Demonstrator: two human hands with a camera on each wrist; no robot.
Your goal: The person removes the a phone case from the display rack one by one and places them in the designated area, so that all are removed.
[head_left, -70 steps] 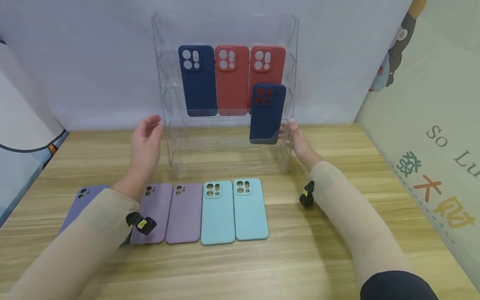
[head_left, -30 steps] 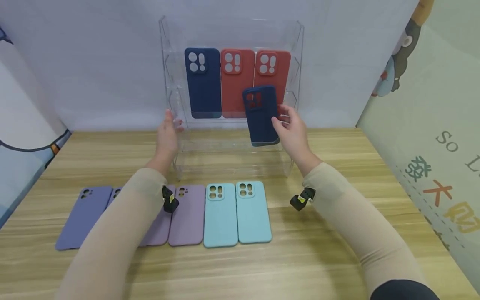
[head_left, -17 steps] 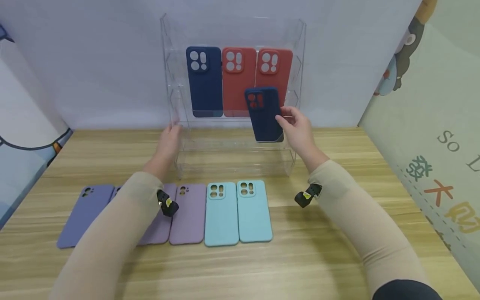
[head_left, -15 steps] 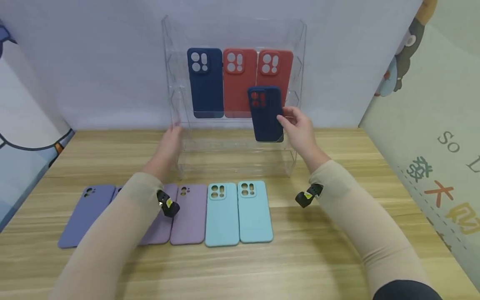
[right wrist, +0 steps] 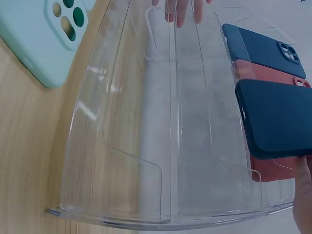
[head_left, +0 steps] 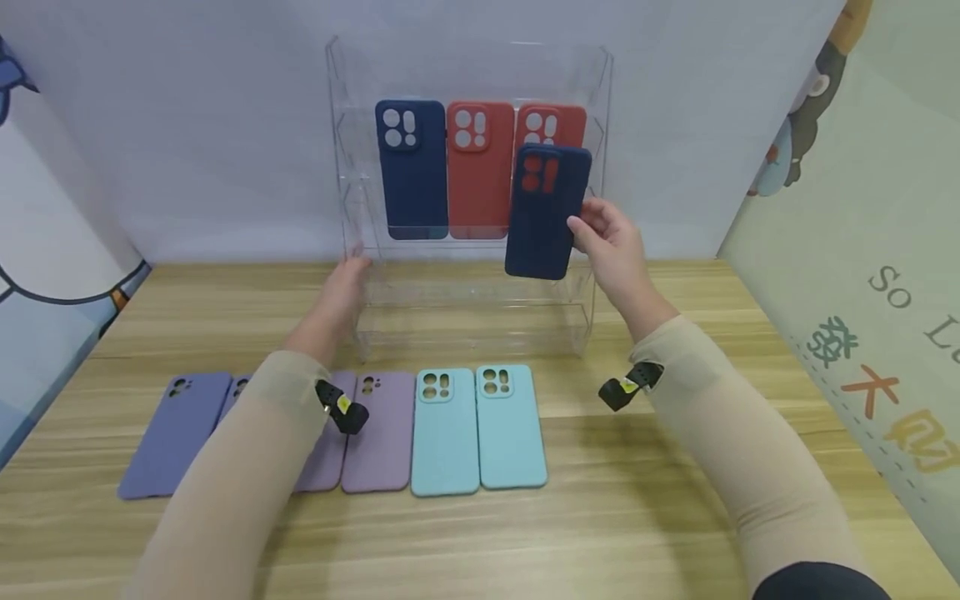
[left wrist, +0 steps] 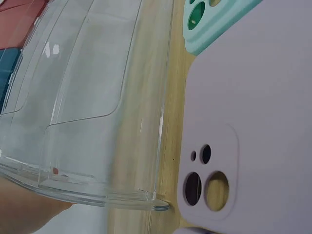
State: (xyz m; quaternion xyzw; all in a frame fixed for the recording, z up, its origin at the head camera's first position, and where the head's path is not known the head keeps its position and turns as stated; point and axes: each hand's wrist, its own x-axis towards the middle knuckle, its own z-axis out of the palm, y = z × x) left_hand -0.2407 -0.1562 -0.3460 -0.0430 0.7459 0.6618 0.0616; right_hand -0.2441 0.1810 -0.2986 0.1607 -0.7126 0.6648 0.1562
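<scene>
In the head view my right hand (head_left: pixel 615 250) pinches a dark blue phone case (head_left: pixel 551 212) by its right edge, thumb in front. The case is held up, slightly tilted, in front of a clear acrylic display rack (head_left: pixel 465 337), partly covering the right red phone case (head_left: pixel 566 125). Another red case (head_left: pixel 480 175) and a dark blue case (head_left: pixel 411 179) stand beside it on an upper tier. My left hand (head_left: pixel 341 292) is at the rack's left side panel; its fingers (right wrist: pixel 180 12) show straight through the plastic in the right wrist view.
On the wooden table (head_left: pixel 600 525), in front of the rack, lies a row of phone cases: two light blue ones (head_left: pixel 445 442), lilac ones (head_left: pixel 380 442) and violet-blue ones (head_left: pixel 172 433). The left forearm passes over part of this row. A pale wall (head_left: pixel 480 21) stands behind.
My right hand has gone from beside the rack to gripping the dark blue case, lifting it off its lower tier and a little right. My left hand has come to the rack's left side.
</scene>
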